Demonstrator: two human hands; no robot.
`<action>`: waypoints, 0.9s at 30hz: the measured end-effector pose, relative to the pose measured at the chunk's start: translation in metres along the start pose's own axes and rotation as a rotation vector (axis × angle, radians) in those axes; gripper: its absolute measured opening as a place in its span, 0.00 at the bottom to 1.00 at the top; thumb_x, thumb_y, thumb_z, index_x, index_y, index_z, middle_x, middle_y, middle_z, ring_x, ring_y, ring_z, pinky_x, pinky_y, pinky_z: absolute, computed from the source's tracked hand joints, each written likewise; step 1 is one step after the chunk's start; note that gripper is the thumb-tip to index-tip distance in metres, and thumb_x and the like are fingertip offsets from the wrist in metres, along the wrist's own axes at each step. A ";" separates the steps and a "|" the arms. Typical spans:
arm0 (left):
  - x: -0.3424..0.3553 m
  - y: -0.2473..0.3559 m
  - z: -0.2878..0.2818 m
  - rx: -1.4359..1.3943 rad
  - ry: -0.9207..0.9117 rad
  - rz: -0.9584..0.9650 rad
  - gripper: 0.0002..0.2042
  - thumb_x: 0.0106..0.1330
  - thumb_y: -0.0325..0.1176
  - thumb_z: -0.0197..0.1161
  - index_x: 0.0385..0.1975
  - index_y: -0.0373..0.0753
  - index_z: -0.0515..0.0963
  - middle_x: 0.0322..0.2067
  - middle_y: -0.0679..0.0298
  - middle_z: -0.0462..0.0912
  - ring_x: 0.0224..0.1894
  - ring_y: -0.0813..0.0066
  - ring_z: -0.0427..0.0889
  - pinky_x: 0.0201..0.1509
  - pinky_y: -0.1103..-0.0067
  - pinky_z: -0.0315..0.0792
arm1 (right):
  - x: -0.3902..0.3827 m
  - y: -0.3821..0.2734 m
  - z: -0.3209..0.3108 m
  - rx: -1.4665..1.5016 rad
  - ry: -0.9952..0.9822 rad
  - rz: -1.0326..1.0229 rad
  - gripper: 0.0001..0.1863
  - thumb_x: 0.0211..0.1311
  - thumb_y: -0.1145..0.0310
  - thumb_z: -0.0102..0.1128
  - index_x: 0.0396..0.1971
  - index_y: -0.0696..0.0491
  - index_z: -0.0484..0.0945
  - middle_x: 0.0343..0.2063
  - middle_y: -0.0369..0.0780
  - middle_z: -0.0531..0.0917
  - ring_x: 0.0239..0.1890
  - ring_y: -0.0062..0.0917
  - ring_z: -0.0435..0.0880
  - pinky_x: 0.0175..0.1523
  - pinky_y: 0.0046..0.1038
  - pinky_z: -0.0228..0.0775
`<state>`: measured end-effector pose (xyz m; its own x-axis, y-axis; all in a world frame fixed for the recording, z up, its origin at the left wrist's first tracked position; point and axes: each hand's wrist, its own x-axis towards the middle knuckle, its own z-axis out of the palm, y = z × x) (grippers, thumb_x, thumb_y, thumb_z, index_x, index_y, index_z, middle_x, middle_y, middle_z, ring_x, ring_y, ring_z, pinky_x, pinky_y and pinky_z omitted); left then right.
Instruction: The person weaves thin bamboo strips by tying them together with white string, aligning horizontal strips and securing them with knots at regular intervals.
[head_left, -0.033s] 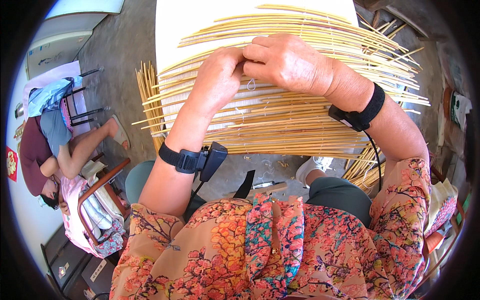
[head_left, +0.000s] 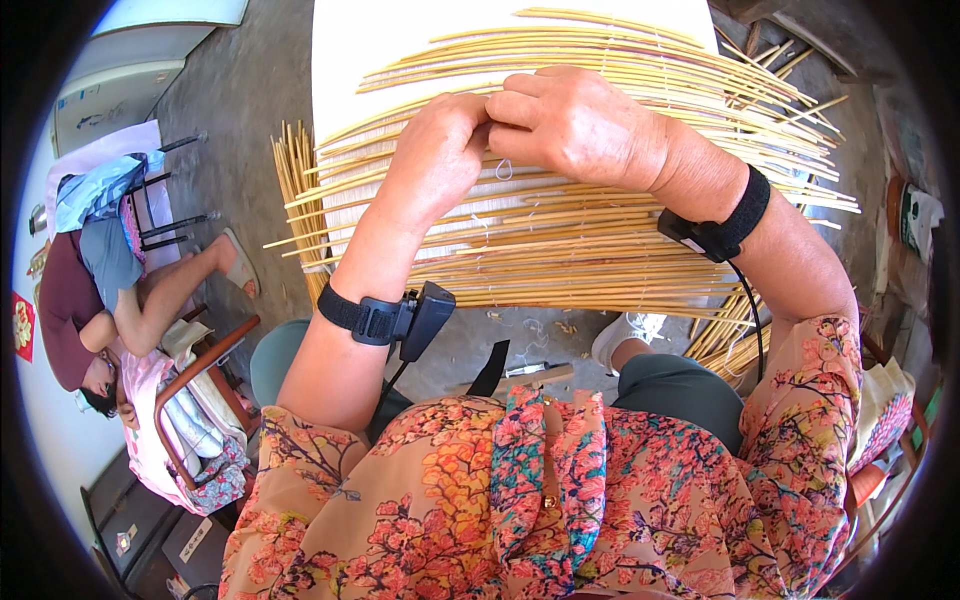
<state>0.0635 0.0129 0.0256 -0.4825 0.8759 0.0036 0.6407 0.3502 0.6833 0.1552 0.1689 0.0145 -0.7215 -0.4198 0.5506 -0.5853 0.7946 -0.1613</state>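
My left hand (head_left: 437, 155) and my right hand (head_left: 580, 128) meet over the far part of a mat of thin yellow sticks (head_left: 560, 255). Both are closed in a pinch, thumbs and fingertips pressed together. A small loop of fine white thread (head_left: 503, 171) hangs from between them; the fingertips themselves are mostly hidden behind the knuckles. The sticks run from left to right in rows, with uneven ends, and thin pale cross lines of thread bind them at intervals. Underneath lies a white board (head_left: 345, 60).
Bundles of loose sticks stand left of the board (head_left: 293, 170) and at lower right (head_left: 728, 340). More sticks poke out at far right. At left another person (head_left: 75, 310) sits bent over pink cloth beside a chair (head_left: 205, 375). Scraps of thread lie on the floor.
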 end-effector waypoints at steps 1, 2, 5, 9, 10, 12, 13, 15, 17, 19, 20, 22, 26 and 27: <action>0.000 -0.001 -0.001 -0.005 -0.008 -0.017 0.06 0.53 0.25 0.54 0.28 0.33 0.77 0.30 0.51 0.79 0.37 0.51 0.75 0.42 0.65 0.68 | 0.001 0.002 0.000 -0.029 -0.008 -0.045 0.07 0.46 0.70 0.53 0.28 0.52 0.75 0.30 0.36 0.73 0.33 0.26 0.76 0.35 0.26 0.73; 0.000 -0.001 -0.002 -0.010 -0.017 -0.033 0.06 0.53 0.24 0.54 0.28 0.33 0.77 0.30 0.50 0.79 0.37 0.51 0.75 0.42 0.65 0.68 | 0.002 0.002 -0.001 -0.026 -0.009 -0.051 0.07 0.46 0.70 0.53 0.28 0.52 0.75 0.30 0.36 0.73 0.33 0.26 0.76 0.35 0.26 0.73; -0.001 -0.002 -0.004 0.005 -0.001 -0.042 0.06 0.52 0.25 0.54 0.27 0.33 0.77 0.29 0.49 0.79 0.36 0.50 0.75 0.41 0.65 0.69 | 0.003 0.000 -0.003 -0.086 -0.035 -0.088 0.10 0.44 0.69 0.53 0.30 0.54 0.73 0.30 0.38 0.71 0.34 0.27 0.74 0.37 0.26 0.70; -0.006 -0.004 0.003 -0.005 -0.008 -0.034 0.05 0.52 0.26 0.55 0.27 0.34 0.77 0.27 0.51 0.79 0.35 0.50 0.75 0.40 0.65 0.69 | 0.002 -0.003 -0.003 -0.034 -0.066 -0.117 0.07 0.47 0.69 0.53 0.27 0.53 0.72 0.29 0.36 0.71 0.33 0.26 0.74 0.37 0.26 0.69; -0.006 0.001 0.003 -0.024 0.011 -0.003 0.05 0.51 0.27 0.56 0.26 0.35 0.77 0.27 0.51 0.79 0.34 0.50 0.75 0.39 0.65 0.69 | 0.002 -0.004 -0.004 0.028 -0.067 -0.110 0.06 0.47 0.68 0.53 0.26 0.54 0.72 0.28 0.36 0.71 0.33 0.26 0.73 0.37 0.26 0.69; -0.005 0.000 0.005 -0.044 0.027 0.033 0.04 0.50 0.28 0.57 0.25 0.35 0.76 0.26 0.52 0.78 0.34 0.50 0.75 0.38 0.65 0.69 | 0.005 -0.013 -0.006 0.096 -0.021 -0.115 0.08 0.45 0.67 0.53 0.26 0.54 0.71 0.28 0.37 0.69 0.33 0.27 0.73 0.36 0.27 0.69; -0.006 -0.005 0.002 -0.063 0.015 0.067 0.04 0.50 0.29 0.58 0.24 0.36 0.76 0.25 0.53 0.78 0.33 0.51 0.75 0.37 0.66 0.69 | 0.012 -0.022 -0.008 0.173 0.031 -0.132 0.10 0.42 0.66 0.53 0.26 0.55 0.71 0.28 0.38 0.68 0.33 0.27 0.72 0.35 0.27 0.69; -0.006 -0.011 0.003 -0.092 0.003 0.100 0.04 0.49 0.29 0.59 0.23 0.37 0.75 0.24 0.54 0.78 0.32 0.51 0.74 0.36 0.67 0.69 | 0.020 -0.035 -0.020 0.253 0.045 -0.211 0.09 0.42 0.67 0.54 0.24 0.54 0.70 0.28 0.38 0.68 0.32 0.28 0.72 0.35 0.27 0.69; -0.005 -0.010 0.005 0.060 0.003 0.042 0.04 0.50 0.30 0.58 0.21 0.37 0.75 0.23 0.55 0.77 0.30 0.53 0.74 0.34 0.67 0.68 | 0.022 -0.046 -0.027 0.339 0.043 -0.143 0.10 0.40 0.67 0.54 0.25 0.55 0.69 0.33 0.40 0.71 0.34 0.30 0.74 0.36 0.29 0.70; -0.005 -0.006 0.006 0.054 0.038 0.070 0.03 0.52 0.29 0.56 0.21 0.37 0.74 0.23 0.57 0.77 0.30 0.54 0.74 0.34 0.67 0.68 | 0.009 -0.046 -0.037 0.393 0.060 -0.060 0.09 0.44 0.72 0.56 0.27 0.55 0.68 0.31 0.42 0.75 0.31 0.32 0.77 0.34 0.30 0.71; -0.006 -0.008 0.009 0.055 0.050 0.074 0.03 0.53 0.28 0.55 0.21 0.37 0.74 0.23 0.57 0.78 0.30 0.55 0.74 0.35 0.67 0.68 | 0.002 -0.051 -0.047 0.562 -0.034 0.133 0.08 0.48 0.75 0.56 0.28 0.55 0.67 0.29 0.41 0.76 0.28 0.33 0.78 0.32 0.31 0.70; -0.008 -0.009 0.010 0.048 0.052 0.067 0.04 0.54 0.26 0.53 0.22 0.37 0.75 0.24 0.57 0.79 0.31 0.56 0.75 0.36 0.67 0.69 | 0.001 -0.060 -0.057 0.864 0.004 0.374 0.09 0.55 0.74 0.54 0.32 0.50 0.63 0.17 0.41 0.73 0.18 0.41 0.76 0.21 0.36 0.67; -0.011 -0.013 0.009 0.116 0.016 0.064 0.04 0.56 0.27 0.57 0.29 0.35 0.76 0.27 0.58 0.78 0.33 0.63 0.76 0.37 0.74 0.70 | -0.006 -0.069 -0.068 0.917 -0.102 0.428 0.09 0.57 0.74 0.53 0.32 0.49 0.63 0.18 0.41 0.72 0.21 0.42 0.76 0.22 0.36 0.67; -0.011 -0.014 0.008 0.139 0.014 0.083 0.04 0.56 0.27 0.57 0.30 0.35 0.76 0.27 0.58 0.78 0.33 0.64 0.76 0.37 0.74 0.70 | -0.006 -0.071 -0.066 0.918 -0.101 0.427 0.09 0.57 0.74 0.53 0.32 0.49 0.63 0.18 0.41 0.72 0.21 0.42 0.76 0.22 0.36 0.67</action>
<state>0.0646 0.0009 0.0097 -0.4326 0.8991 0.0666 0.7546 0.3207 0.5726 0.2253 0.1443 0.0766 -0.9398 -0.2481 0.2351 -0.2986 0.2613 -0.9179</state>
